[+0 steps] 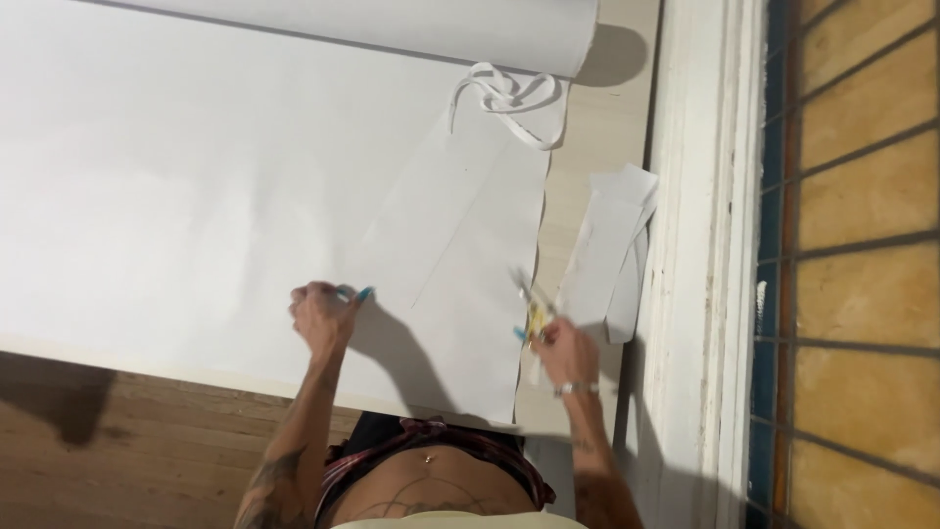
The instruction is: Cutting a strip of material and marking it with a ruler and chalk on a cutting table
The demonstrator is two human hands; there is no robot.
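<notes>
A big white sheet of paper (196,186) is unrolled over the floor, its roll (421,24) lying along the far edge. My left hand (323,315) presses on the sheet near its front edge, fingers curled and holding nothing. My right hand (566,351) grips yellow-handled scissors (532,309) at the sheet's right edge, blades pointing away from me. A faint pencil line (441,260) runs across the paper between the two hands.
Cut white paper strips (612,250) lie on the pale board to the right of the sheet. A curled paper offcut (509,98) rests near the roll. A white frame (700,245) and a yellow tiled wall (862,264) stand at right. Wooden floor (147,441) shows at front left.
</notes>
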